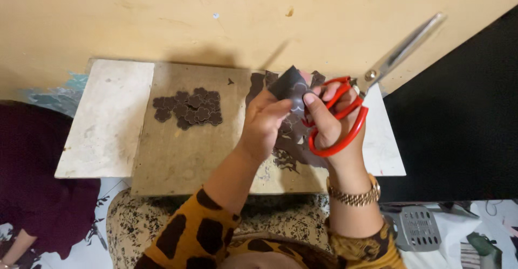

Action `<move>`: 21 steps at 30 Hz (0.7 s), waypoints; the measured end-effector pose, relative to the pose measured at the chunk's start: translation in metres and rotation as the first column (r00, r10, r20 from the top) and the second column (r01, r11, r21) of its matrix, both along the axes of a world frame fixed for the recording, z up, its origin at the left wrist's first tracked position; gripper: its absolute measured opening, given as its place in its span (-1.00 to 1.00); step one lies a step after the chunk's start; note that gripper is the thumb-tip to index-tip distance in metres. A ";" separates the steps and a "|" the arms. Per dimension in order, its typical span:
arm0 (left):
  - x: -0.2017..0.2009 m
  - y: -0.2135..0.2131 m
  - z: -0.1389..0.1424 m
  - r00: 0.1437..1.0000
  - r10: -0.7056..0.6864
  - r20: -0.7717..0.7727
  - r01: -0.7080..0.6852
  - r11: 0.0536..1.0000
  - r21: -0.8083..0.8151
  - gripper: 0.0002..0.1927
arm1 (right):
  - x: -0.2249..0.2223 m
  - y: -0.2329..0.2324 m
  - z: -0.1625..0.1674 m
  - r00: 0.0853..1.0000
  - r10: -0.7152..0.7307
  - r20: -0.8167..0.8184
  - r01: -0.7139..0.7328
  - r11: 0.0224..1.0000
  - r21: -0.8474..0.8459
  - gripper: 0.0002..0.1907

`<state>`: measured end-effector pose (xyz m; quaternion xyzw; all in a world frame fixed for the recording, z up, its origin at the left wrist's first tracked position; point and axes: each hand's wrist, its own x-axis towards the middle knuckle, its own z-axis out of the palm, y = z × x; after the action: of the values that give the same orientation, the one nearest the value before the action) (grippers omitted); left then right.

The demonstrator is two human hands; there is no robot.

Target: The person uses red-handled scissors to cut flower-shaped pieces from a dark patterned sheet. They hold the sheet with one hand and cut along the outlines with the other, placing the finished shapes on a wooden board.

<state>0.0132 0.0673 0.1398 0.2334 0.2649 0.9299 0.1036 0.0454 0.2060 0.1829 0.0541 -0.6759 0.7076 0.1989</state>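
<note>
My left hand pinches a small dark patterned piece of fabric and lifts it above the board. My right hand touches the same piece with thumb and forefinger while its other fingers sit through the loops of red-handled scissors. The steel blades point up and to the right, away from the fabric, and look closed. A cluster of several dark flower-shaped cutouts lies on the board to the left of my hands. More dark fabric scraps lie under my hands.
A brown board rests on a white slab across my lap, against a yellow wall. Another person in dark maroon clothing sits at the left. A grey perforated metal tool lies at lower right.
</note>
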 end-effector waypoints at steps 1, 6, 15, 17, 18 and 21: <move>0.002 0.001 0.000 0.998 0.059 -0.004 -0.060 0.995 -0.075 -0.58 | 0.005 -0.001 -0.001 1.000 -0.008 -0.010 0.008 1.000 -0.009 -0.77; 0.020 -0.011 0.001 0.988 0.120 0.102 -0.061 0.889 -0.453 -0.76 | 0.031 -0.009 -0.014 0.997 -0.060 -0.043 0.060 0.998 0.005 -0.78; 0.030 -0.015 0.003 0.970 0.240 0.041 -0.191 0.856 -0.481 -0.73 | 0.053 0.004 -0.045 0.994 0.037 0.105 -0.052 0.989 0.141 -0.83; 0.031 -0.017 0.005 0.968 0.251 0.003 -0.222 0.860 -0.459 -0.73 | 0.058 0.004 -0.053 0.986 0.008 0.168 -0.054 0.961 0.271 -0.85; 0.033 -0.018 0.006 0.967 0.256 -0.014 -0.235 0.861 -0.451 -0.73 | 0.061 0.003 -0.056 0.980 -0.011 0.200 -0.057 0.941 0.333 -0.84; 0.034 -0.022 0.008 0.961 0.268 -0.075 -0.276 0.879 -0.389 -0.69 | 0.067 -0.001 -0.065 0.960 0.101 0.260 -0.149 0.974 0.173 -0.81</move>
<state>0.0475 0.0456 0.1482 0.1772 0.4783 0.8600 0.0147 0.1126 0.2052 0.1183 0.0262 -0.7554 0.6519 0.0610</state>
